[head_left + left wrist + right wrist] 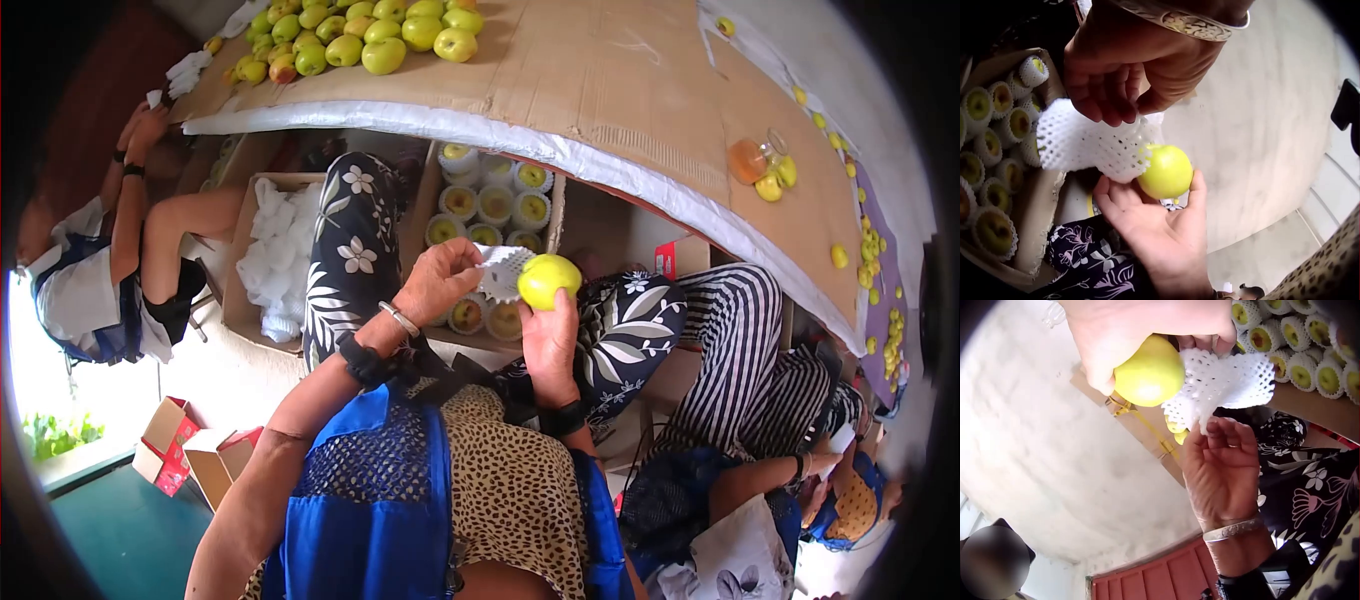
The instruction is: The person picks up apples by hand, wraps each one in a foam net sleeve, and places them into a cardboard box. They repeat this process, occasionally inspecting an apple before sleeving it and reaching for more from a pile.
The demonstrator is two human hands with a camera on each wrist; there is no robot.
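Note:
My left hand [438, 284], with a bracelet at its wrist, pinches the edge of a white foam net sleeve [503, 272]. My right hand [551, 350] holds a yellow-green apple [549, 281] between thumb and fingers. In the left wrist view the net [1094, 140] hangs below the fingertips of my left hand [1141, 69], its edge against the apple [1166, 172], and my right hand [1163, 237] lies palm up beneath. The right wrist view shows the apple [1150, 370] gripped by my right hand [1141, 322], beside the net [1222, 384] that my left hand [1222, 465] pinches from below.
A carton [556, 205] of net-wrapped apples stands just beyond my hands. Left of it is a box of white foam nets [275, 250]. Loose apples [384, 56] and a glass jar [747, 161] lie on the cardboard-covered table [600, 75]. Other people sit on both sides.

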